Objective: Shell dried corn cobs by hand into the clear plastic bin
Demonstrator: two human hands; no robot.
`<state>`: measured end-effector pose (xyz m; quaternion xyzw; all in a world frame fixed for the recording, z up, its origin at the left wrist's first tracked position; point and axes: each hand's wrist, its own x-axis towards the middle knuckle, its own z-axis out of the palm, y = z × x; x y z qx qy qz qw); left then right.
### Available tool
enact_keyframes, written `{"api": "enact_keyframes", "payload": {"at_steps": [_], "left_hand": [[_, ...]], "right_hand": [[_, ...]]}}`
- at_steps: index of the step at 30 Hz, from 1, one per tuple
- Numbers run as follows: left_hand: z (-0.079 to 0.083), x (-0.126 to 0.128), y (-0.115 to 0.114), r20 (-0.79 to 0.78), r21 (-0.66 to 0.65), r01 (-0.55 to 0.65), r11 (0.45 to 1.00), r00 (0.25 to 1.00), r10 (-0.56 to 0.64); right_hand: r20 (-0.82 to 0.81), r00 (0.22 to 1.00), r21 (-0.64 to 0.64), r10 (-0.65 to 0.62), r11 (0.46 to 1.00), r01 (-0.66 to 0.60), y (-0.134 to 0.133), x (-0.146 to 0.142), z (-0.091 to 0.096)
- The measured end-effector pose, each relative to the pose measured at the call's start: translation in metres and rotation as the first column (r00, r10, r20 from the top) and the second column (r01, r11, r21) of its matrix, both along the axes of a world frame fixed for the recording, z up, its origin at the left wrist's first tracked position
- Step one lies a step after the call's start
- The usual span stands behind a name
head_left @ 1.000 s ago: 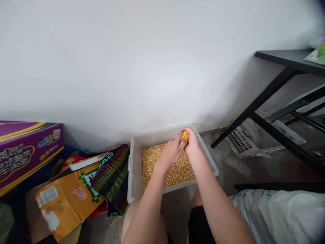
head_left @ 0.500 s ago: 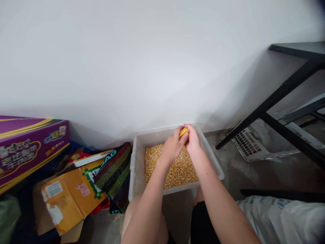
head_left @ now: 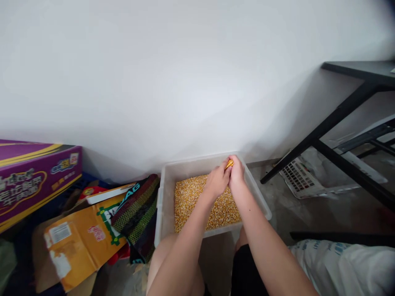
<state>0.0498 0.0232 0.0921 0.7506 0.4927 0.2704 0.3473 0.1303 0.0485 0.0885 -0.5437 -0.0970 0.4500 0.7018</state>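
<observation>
A yellow ear of corn (head_left: 229,164) is gripped between my two hands over the right part of a whitish plastic bin (head_left: 166,197). My left hand (head_left: 218,181) wraps its fingers around the ear from the left. From the right, my right hand (head_left: 237,172) closes on the same ear. Only a small patch of its kernels shows between the fingers; the rest is hidden. Below both hands, loose corn kernels (head_left: 189,197) cover the bottom of the bin.
A white wall (head_left: 185,82) rises behind the bin. On the left are a purple carton (head_left: 61,172), a flattened orange box (head_left: 80,238) and a mesh bag (head_left: 138,218). A black-legged table (head_left: 342,111), a white basket (head_left: 300,176) and a white sack (head_left: 345,263) are on the right.
Both hands have shifted slightly right and down in the view with the corn ear. Less of the ear shows now, as the fingers cover more of it.
</observation>
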Motion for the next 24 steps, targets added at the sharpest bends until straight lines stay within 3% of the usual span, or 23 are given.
{"api": "enact_keyframes", "payload": {"at_steps": [10,15,19,24], "left_hand": [[-0.001,-0.004,-0.004,0.077,0.01,-0.068,0.998,0.995,0.067],[0.0,-0.013,0.004,0.174,-0.034,-0.046,0.998,0.983,0.052],[-0.004,-0.015,0.013,0.401,-0.13,-0.112,0.985,0.903,0.156],[-0.005,-0.011,0.023,0.531,-0.256,-0.14,0.956,0.806,0.26]], "right_hand": [[-0.007,0.994,0.026,0.112,0.993,-0.112,0.003,-0.002,0.004],[-0.045,0.966,0.076,0.255,0.965,-0.251,0.013,-0.002,0.003],[-0.088,0.932,0.18,0.352,0.926,-0.333,0.018,-0.005,0.002],[0.172,0.899,0.203,0.403,0.878,-0.432,0.016,-0.008,-0.002]]}}
